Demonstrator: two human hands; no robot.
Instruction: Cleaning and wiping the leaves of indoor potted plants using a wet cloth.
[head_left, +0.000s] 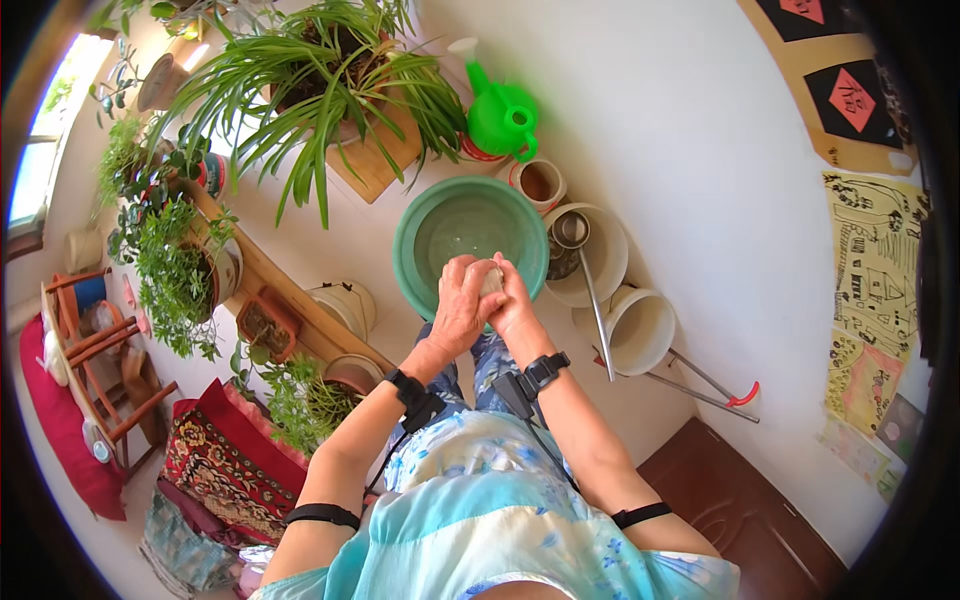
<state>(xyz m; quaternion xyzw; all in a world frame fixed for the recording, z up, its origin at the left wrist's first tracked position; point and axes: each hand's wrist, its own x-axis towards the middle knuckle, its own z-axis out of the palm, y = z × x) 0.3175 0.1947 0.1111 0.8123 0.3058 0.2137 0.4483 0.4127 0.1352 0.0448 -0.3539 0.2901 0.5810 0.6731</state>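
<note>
Both hands meet over the near part of a round green plastic basin (409, 225). Between them is a small pale beige object (491, 282), mostly covered by fingers, so I cannot tell whether it is soap or folded cloth. My left hand (463, 301) lies over it from the left, with the fingers curled. From the right, my right hand (514, 296) cups the same object. Water (465, 232) appears to lie in the basin, with a few light specks on it.
Right of the basin stand a pot of brown liquid (537, 184), a bucket (607, 259) with a metal ladle (586, 281) across it, and a tilted pale bucket (641, 334). A green watering can (504, 120) is beyond. Potted plants (187, 277) line a wooden bench (259, 274) at left.
</note>
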